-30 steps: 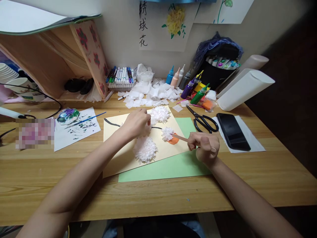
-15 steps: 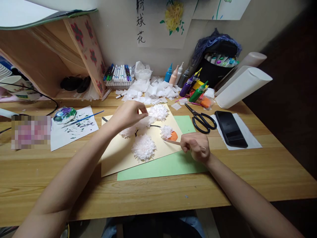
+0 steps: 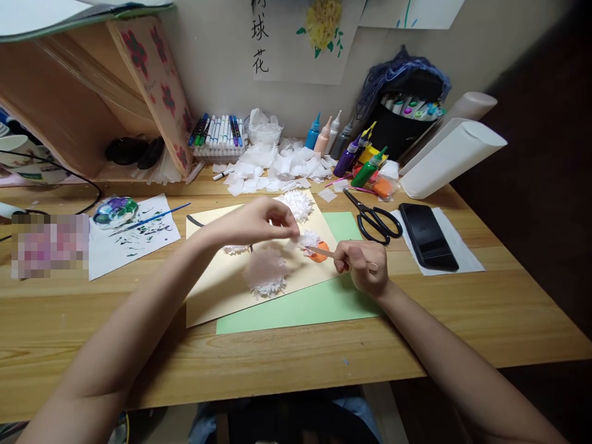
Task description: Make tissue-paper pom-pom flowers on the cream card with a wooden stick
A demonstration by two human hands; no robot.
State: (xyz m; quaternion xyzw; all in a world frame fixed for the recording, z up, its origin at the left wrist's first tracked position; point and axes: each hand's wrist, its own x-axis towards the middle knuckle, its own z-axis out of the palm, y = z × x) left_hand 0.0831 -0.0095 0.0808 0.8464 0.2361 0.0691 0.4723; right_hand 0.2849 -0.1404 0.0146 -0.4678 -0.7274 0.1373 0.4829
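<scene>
as r hand (image 3: 363,264) grips stick (image 3: 327,252) over orange disc (image 3: 317,257), l hand (image 3: 277,221) pinches tissue (image 3: 294,244), nr white pompom (image 3: 310,238)

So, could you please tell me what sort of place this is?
It looks like a craft desk, perhaps at home: the wooden table bears a heap of white paper pieces, a set of marker pens and black-handled scissors.
</scene>
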